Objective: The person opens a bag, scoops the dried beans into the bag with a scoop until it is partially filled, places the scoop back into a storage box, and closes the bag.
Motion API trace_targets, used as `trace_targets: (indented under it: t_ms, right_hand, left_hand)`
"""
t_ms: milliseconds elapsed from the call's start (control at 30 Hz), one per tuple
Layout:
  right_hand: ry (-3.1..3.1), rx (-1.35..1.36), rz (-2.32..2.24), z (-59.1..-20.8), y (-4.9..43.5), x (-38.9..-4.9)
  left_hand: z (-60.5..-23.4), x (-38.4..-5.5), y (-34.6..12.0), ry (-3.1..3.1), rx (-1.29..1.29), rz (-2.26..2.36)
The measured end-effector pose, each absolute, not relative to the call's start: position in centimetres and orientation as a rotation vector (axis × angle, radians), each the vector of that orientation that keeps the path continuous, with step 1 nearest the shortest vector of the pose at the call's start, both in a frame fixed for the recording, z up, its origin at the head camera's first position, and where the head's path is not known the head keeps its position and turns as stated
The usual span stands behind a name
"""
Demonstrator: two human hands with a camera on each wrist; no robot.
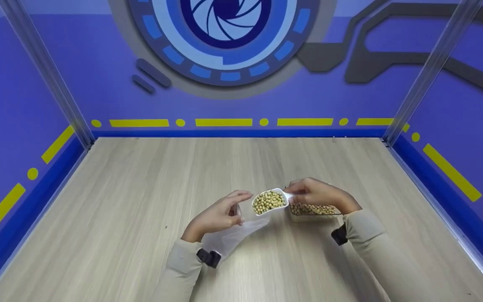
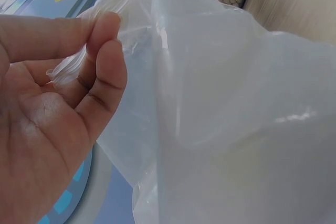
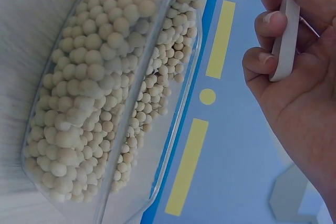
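Note:
My right hand (image 1: 319, 194) grips the handle of a white scoop (image 3: 286, 40), fingers curled round it. The scoop's bowl is heaped with small round beige soybeans (image 1: 269, 202) and is held up between the two hands. My left hand (image 1: 218, 213) pinches the edge of a translucent plastic bag (image 2: 226, 87) between thumb and fingers; the bag hangs down below that hand. The scoop's front edge is close to the left fingertips, above the bag. Below the right hand stands a clear box (image 1: 313, 218) of more soybeans (image 3: 100, 72), partly hidden by the hand.
The wood-grain table (image 1: 120, 188) spreads around the hands. Blue walls (image 1: 233, 109) with yellow markings enclose its back and sides. Clear corner posts (image 1: 53, 79) rise at both back corners. A black wrist camera (image 1: 209, 257) sits on the left wrist.

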State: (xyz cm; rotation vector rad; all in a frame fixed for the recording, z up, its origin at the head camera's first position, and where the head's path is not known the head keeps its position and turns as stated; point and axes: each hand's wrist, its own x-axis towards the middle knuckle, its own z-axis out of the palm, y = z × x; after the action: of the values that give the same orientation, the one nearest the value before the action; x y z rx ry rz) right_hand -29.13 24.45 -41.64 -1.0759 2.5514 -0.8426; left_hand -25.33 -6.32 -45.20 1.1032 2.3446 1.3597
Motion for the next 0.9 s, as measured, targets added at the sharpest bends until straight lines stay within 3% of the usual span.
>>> trace_targets:
  t_ms: [900]
  right_hand:
    - [2.554,-1.128,-0.811,-41.20,24.08,-29.22]
  left_hand:
    - [-44.96,-25.18,-6.35,2.347,1.097,1.354]
